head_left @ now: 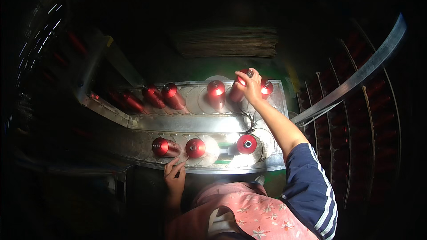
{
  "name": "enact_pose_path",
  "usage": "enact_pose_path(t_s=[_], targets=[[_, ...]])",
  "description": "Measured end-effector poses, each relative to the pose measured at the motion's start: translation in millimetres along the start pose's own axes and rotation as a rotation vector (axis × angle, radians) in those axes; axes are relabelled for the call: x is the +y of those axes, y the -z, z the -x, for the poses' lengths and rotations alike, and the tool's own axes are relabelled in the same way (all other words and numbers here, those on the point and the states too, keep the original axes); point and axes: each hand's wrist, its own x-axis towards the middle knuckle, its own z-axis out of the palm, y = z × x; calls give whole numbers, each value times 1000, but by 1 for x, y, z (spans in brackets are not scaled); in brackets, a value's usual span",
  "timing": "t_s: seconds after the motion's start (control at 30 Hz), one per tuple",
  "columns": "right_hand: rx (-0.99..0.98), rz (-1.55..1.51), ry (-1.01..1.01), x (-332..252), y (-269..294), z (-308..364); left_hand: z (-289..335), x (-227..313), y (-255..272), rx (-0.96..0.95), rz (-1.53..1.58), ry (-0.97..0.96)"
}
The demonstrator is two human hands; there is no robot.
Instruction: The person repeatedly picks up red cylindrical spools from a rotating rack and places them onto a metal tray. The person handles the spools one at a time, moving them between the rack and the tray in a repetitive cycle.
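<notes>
Red metal bottles with narrow necks stand on a looped slat conveyor (191,123). My right hand (251,85) reaches to the far lane, its fingers closed around the neck end of a red bottle (237,93). Beside that hand, to the right, is another red bottle (267,90); to its left stands a further red bottle (216,95). My left hand (175,174) is at the conveyor's near edge, fingers loosely bent and apart, holding nothing. Just beyond its fingertips are a red bottle (163,146) and another red bottle (195,148). Farther right in the near lane stands a red bottle (246,144).
More red bottles (175,98) line the left part of the far lane. A metal divider (195,123) runs between the lanes. At the right, a curved metal bar (356,80) rises beside dark racks (347,142) of red items. Stacked flat sheets (229,42) lie beyond the conveyor.
</notes>
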Motion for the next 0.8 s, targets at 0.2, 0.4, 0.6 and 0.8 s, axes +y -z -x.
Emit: enact_pose_path(t_s=[0.2, 0.4, 0.6, 0.8], targets=[[-138, 96, -23, -6, -96, 0, 26, -16, 49, -2, 123, 292], [-139, -161, 68, -72, -24, 52, -30, 20, 30, -95, 476, 199], [-16, -382, -177, -78, 175, 208, -66, 90, -31, -364, 848, -10], [439, -222, -333, -23, 353, 360, -14, 195, -180, -742, 943, -149]])
